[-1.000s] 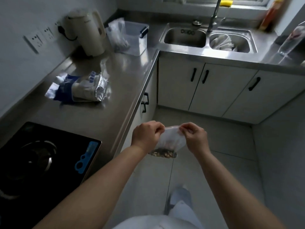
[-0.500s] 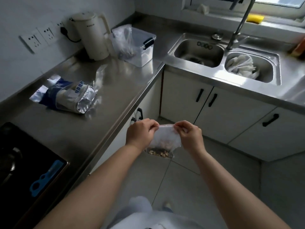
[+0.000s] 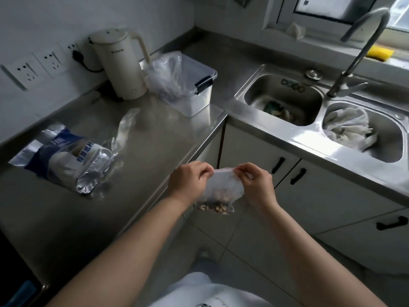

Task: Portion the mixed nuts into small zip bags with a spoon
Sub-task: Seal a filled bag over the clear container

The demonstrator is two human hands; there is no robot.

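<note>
A small clear zip bag (image 3: 222,189) hangs in the air just off the counter's front edge, with mixed nuts (image 3: 213,208) piled in its bottom. My left hand (image 3: 188,181) pinches the left end of the bag's top strip. My right hand (image 3: 254,181) pinches the right end, so the strip is stretched flat between them. No spoon is in view.
On the steel counter (image 3: 143,151) lie a blue and silver foil pack (image 3: 66,158) and loose clear plastic (image 3: 126,127). Behind stand a cream kettle (image 3: 119,63) and a clear lidded box (image 3: 194,85) with plastic bags. A double sink (image 3: 285,98) holds a cloth (image 3: 347,127).
My head has turned up and right, so the stove has left the view and the sink and window show more. Both hands keep the same hold on the bag.
</note>
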